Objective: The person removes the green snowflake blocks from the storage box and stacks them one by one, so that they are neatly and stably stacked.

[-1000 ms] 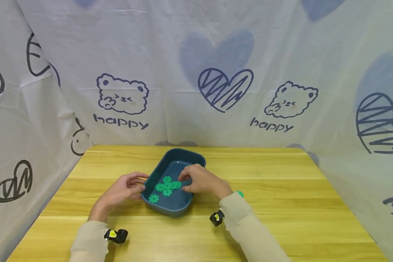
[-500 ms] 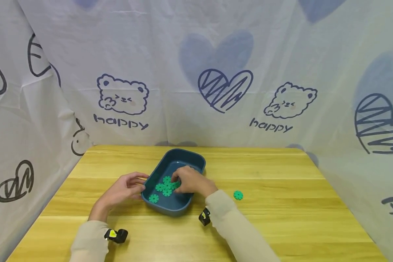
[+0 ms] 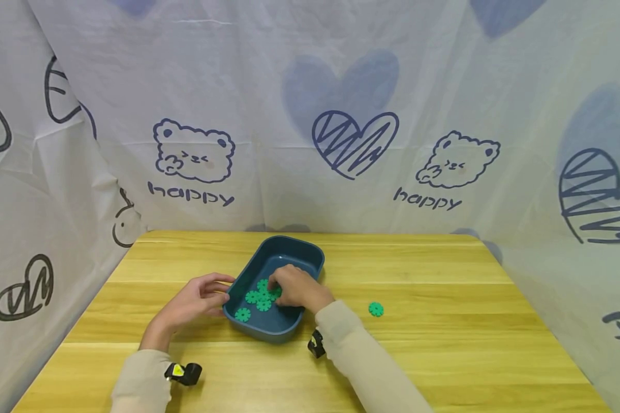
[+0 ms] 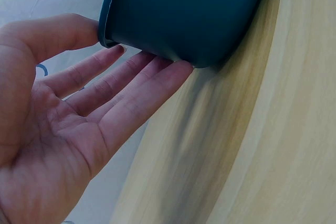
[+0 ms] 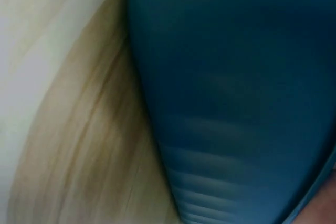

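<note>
A dark blue plastic bin stands on the table, holding several green notched discs. Some discs form a cluster, and one separate disc lies near the bin's front left corner. My right hand reaches inside and pinches a green notched disc at the cluster's right side, its fingers partly covering it. My left hand is at the bin's left side; in the left wrist view its straight fingers touch the outer wall and the thumb meets the rim. The right wrist view shows mostly the bin's outer wall.
Another green disc lies on the wooden table to the right of the bin. Behind the table hangs a white cloth with bear and heart drawings. Small black cameras sit on both wrists.
My right hand has moved left and lower inside the bin, closing its fingers on the disc at the cluster's right. The disc on the table has come into full view. My left hand stays put.
</note>
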The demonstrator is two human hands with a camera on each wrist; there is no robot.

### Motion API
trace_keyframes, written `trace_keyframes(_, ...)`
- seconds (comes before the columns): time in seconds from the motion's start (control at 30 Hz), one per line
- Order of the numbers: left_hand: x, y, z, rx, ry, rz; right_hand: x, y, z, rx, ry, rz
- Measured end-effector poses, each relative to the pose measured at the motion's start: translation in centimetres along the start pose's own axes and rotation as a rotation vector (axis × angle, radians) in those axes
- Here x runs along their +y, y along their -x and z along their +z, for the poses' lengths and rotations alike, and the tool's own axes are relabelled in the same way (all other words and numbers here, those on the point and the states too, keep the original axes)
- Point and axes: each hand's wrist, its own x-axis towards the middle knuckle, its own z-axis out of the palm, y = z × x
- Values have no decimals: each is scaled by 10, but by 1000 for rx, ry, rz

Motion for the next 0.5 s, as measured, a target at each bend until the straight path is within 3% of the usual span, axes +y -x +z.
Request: trace_keyframes(0.5, -1, 0, 0, -17, 23, 11, 1, 2, -2, -27, -27, -44)
